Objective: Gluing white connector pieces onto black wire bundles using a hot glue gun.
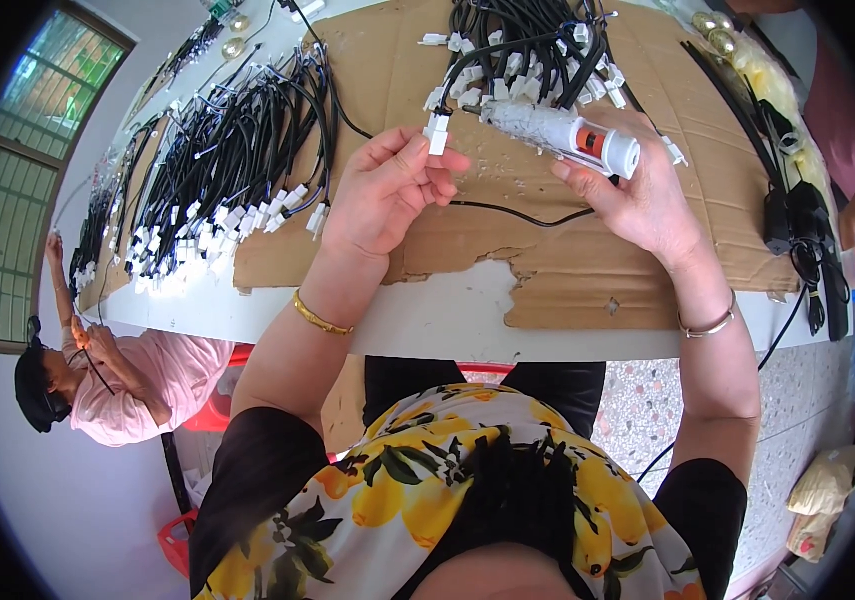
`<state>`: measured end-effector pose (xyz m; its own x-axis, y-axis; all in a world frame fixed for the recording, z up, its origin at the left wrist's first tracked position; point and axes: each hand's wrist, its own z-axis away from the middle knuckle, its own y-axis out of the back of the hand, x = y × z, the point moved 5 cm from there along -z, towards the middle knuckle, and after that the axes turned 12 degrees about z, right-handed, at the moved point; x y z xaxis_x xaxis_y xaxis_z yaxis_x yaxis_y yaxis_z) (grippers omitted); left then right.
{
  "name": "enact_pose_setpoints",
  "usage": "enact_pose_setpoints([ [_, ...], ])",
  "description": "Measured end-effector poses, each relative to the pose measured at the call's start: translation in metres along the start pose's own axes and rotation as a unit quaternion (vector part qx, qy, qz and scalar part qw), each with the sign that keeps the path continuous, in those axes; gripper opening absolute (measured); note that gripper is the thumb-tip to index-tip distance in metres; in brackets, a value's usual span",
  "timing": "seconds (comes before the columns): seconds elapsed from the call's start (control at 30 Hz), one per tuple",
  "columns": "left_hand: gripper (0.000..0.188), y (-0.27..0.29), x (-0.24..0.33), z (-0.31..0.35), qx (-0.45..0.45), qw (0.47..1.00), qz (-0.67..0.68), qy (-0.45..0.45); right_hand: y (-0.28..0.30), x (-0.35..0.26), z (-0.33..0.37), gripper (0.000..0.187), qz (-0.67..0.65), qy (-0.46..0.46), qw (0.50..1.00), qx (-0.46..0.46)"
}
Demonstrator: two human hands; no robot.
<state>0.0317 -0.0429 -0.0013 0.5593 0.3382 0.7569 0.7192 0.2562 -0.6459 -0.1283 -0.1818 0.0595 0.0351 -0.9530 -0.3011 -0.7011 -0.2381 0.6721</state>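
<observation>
Pinching a connector (437, 134), left fingers (405, 158) face right fingers (592, 188) grasping glue gun (535, 124); sacks (825, 482) hide contents.

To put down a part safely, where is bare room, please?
Bare: the cardboard between the right hand and the black adapters; the white tabletop between the cardboard's torn edge and its own near edge. Crowded: left cable pile, far cable pile.

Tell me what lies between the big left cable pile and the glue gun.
In the head view, the left hand pinching a white connector, with brown cardboard beneath.
</observation>
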Motion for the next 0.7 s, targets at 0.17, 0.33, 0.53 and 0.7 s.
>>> enact_pose_setpoints([
  [0.17, 0.021, 0.000, 0.002, 0.001, -0.016, 0.999, 0.029, 0.005, -0.003, 0.005, 0.001, 0.023, 0.009, -0.042, 0.997, -0.063],
  [0.33, 0.019, -0.001, 0.004, 0.003, -0.009, 0.997, 0.080, -0.001, 0.001, 0.010, 0.001, 0.021, 0.020, -0.027, 0.999, -0.022],
  [0.53, 0.016, -0.020, 0.037, 0.001, -0.001, 0.998, 0.023, -0.062, 0.003, 0.034, 0.004, 0.025, -0.091, -0.176, 0.980, 0.012],
  [0.7, 0.012, -0.033, 0.090, -0.022, 0.057, 0.975, -0.154, -0.152, 0.011, 0.054, 0.006, 0.028, -0.177, -0.224, 0.950, 0.124],
])
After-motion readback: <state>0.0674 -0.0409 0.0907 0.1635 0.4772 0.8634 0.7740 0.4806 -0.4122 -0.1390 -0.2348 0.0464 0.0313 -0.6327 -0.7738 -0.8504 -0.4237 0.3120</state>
